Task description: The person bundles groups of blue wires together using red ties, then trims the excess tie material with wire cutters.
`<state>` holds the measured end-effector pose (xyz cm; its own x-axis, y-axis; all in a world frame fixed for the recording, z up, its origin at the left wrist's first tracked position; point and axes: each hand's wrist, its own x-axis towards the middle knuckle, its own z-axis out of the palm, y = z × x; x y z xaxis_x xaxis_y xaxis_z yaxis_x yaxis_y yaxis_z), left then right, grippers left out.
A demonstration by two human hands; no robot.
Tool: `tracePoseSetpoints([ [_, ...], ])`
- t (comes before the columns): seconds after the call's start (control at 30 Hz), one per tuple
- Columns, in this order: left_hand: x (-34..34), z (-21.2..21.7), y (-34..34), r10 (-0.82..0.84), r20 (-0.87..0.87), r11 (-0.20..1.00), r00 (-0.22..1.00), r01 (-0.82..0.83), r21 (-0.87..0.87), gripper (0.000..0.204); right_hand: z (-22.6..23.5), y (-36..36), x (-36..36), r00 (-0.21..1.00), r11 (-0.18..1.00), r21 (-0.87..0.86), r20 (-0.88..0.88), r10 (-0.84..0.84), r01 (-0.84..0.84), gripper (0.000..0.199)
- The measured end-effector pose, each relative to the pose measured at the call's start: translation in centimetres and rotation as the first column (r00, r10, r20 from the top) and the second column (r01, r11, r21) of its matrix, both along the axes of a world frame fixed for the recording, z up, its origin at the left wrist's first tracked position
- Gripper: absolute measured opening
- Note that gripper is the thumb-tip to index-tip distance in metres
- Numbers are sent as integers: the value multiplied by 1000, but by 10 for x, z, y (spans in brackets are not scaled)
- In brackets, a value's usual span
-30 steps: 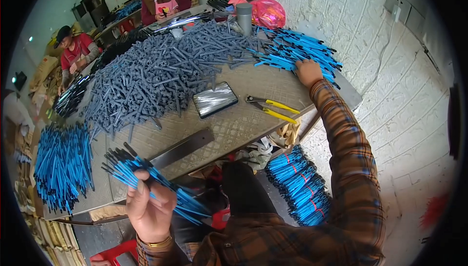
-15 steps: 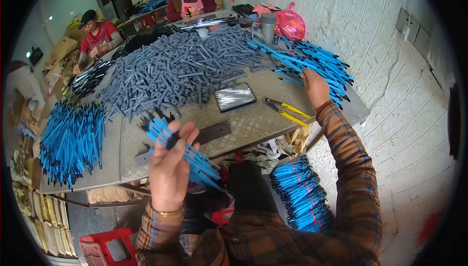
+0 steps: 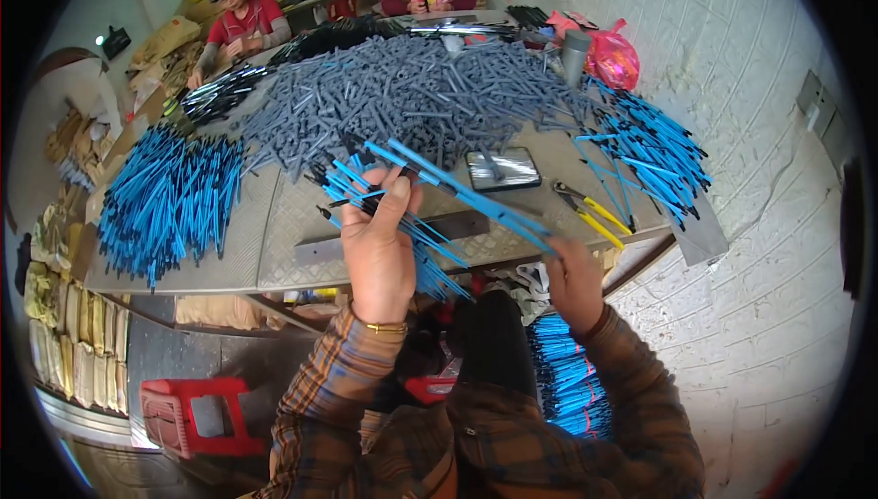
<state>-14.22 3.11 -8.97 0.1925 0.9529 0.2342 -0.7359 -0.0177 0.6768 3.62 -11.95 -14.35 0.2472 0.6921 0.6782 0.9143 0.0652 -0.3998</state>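
Observation:
My left hand [image 3: 378,252] is closed around a bunch of thin blue rods with black ends [image 3: 435,270], held slanting above the table's near edge. My right hand [image 3: 574,281] grips the lower end of a few more blue rods [image 3: 494,210]. Their upper ends lean across the fingers and thumb of my left hand, beside the bunch. A spread of the same blue rods [image 3: 657,156] lies on the table at the right. On the left is a larger heap of blue rods [image 3: 172,202].
Grey plastic tubes [image 3: 393,96] are heaped mid-table. Nearer are a flat case with silvery contents [image 3: 505,170], yellow-handled pliers [image 3: 594,214] and a dark metal bar [image 3: 453,225]. Tied blue bundles [image 3: 569,366] sit below. A red stool [image 3: 183,417] stands lower left. Two people work across the table.
My right hand has come from the right-hand spread toward my left hand, bringing a few blue rods. The left hand still holds its bunch. The whole view has shifted.

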Motion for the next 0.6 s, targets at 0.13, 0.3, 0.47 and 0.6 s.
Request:
tracePoseSetpoints([
  [0.13, -10, -1, 0, -78, -21, 994, 997, 76, -84, 21, -11, 3, -22, 990, 997, -42, -130, 51, -57, 17],
  [0.3, -21, 6, -2, -150, 1, 986, 989, 150, -79, 22, -21, 4, -28, 994, 996, -25, -69, 86, -88, 20],
  [0.47, -45, -1, -2, -346, 201, 931, 917, 361, -46, 24, -28, 15, 6, 968, 935, -249, -59, 244, -251, 22],
  [0.6, -65, 1, -8, -633, 231, 772, 739, 625, 115, 24, -3, 7, 145, 906, 902, -217, 294, -304, 373, 25],
])
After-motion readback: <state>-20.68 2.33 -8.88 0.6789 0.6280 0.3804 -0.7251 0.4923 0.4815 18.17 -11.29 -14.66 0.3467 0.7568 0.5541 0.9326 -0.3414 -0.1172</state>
